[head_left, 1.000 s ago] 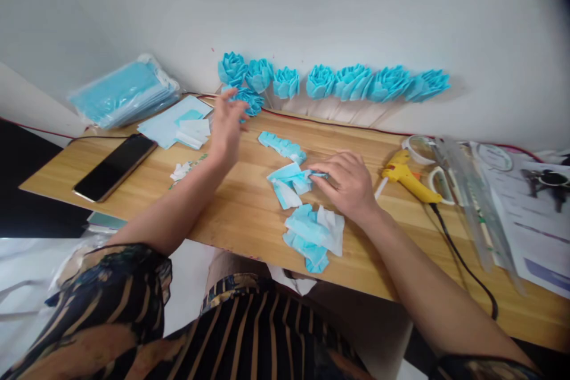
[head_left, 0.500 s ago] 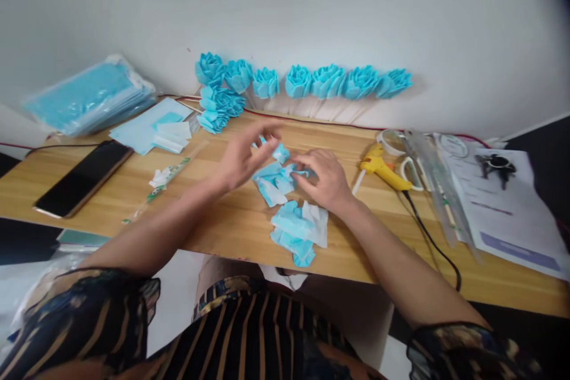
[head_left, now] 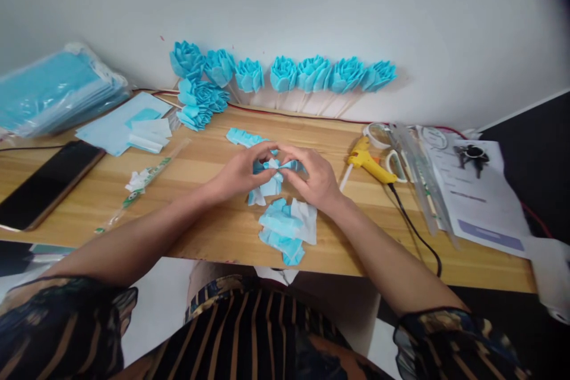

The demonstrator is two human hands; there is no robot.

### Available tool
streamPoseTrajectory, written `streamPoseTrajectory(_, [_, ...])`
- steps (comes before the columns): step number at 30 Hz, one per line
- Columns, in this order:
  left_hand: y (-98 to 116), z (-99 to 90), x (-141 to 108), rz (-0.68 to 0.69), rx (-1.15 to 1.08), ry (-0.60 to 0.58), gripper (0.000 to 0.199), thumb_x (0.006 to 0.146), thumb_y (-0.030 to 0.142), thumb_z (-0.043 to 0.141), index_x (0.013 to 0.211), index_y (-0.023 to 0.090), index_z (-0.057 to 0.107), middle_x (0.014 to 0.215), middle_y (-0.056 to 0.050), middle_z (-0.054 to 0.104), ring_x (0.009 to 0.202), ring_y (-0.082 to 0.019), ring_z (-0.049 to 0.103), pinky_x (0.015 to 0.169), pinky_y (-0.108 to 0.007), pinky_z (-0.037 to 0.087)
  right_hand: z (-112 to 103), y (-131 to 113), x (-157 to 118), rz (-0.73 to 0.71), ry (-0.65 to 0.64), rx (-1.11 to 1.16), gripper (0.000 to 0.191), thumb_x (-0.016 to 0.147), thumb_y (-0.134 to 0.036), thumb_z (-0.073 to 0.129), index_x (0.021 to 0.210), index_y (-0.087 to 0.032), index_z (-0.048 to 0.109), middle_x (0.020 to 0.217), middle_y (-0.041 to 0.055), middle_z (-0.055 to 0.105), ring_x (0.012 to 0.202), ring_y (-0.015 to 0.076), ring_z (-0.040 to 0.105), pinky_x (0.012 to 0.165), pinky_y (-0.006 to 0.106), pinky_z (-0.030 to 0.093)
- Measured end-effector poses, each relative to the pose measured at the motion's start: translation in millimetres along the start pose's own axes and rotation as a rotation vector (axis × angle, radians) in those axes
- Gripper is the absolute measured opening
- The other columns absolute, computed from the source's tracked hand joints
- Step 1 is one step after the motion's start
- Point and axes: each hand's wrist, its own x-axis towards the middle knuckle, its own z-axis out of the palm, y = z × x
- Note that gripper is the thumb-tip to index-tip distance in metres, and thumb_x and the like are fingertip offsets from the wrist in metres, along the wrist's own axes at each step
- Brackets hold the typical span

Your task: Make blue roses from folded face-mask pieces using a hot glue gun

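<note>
I see a black top (head_left: 262, 338) with long tan stripes running down the front. A band (head_left: 214, 295) at its bottom edge has dark blue and tan bits mixed in. There are 2 wide, loose sleeves. The left sleeve (head_left: 62, 329) is dark with tan stripes, and its frilly end looks thin. The right sleeve (head_left: 449, 338) has a wavy end too, with brown and blue blotches, maybe flowers; they are too blurry for me. The left hand (head_left: 243, 171) and right hand (head_left: 312, 177) are bare.

You held a small, thin blue-and-white piece (head_left: 290, 164), creased and gathered, partly hidden, over the bench (head_left: 214, 231), between its front and back edges.
</note>
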Motion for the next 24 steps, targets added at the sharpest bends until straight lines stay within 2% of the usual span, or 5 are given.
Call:
streamPoseTrajectory(5, [-0.8,-0.4,0.6,-0.002,-0.008,-0.001,0.047,0.081,0.02,0.06,0.127,0.017,0.058,0.082,0.0,0.06,0.074,-0.012,0.053,0.07,-0.024,0.044,-3.5,0.4,-1.2,0.09,-0.013,0.143,0.039,0.1,-0.028,0.048,0.139,-0.029,0.05,0.105,0.0018,0.074,0.097,0.0171,0.069,0.091,0.034,0.051])
streamPoseTrajectory(8, [-2.1,0.1,0.6,0.019,-0.01,0.01,0.048,0.081,0.018,0.06,0.129,0.016,0.057,0.085,0.0,0.061,0.075,-0.012,0.054,0.071,-0.024,0.044,-4.5,2.5,-1.0,0.112,-0.011,0.185,0.038,0.098,-0.031,0.052,0.136,-0.027,0.053,0.106,0.0025,0.074,0.097,0.0176,0.069,0.09,0.034,0.052])
streamPoseTrajectory(11, [-1.5,0.0,0.0,0.028,0.009,0.005,0.047,0.082,0.018,0.06,0.128,0.016,0.057,0.082,0.001,0.059,0.073,-0.011,0.053,0.069,-0.024,0.043,-1.7,5.3,-0.3,0.078,0.004,0.145,0.036,0.091,-0.03,0.064,0.126,-0.025,0.058,0.1,0.0026,0.074,0.095,0.019,0.069,0.088,0.035,0.052])
streamPoseTrajectory(17, [4.1,-3.0,-2.4,0.049,-0.052,-0.024,0.044,0.089,0.031,0.06,0.131,0.019,0.057,0.094,-0.003,0.063,0.087,-0.015,0.057,0.077,-0.027,0.046,4.3,8.4,1.0,0.033,0.005,0.094,0.006,0.09,-0.026,0.064,0.095,-0.024,0.064,0.091,0.0025,0.073,0.088,0.0189,0.067,0.079,0.034,0.05])
streamPoseTrajectory(24, [2.4,-1.9,-0.8,0.032,-0.109,-0.008,0.04,0.088,0.022,0.057,0.128,0.016,0.059,0.079,0.0,0.061,0.073,-0.012,0.055,0.07,-0.025,0.044,3.4,8.2,1.1,0.006,-0.039,0.09,0.004,0.092,-0.024,0.062,0.088,-0.022,0.063,0.084,0.002,0.07,0.081,0.0177,0.064,0.076,0.032,0.046])
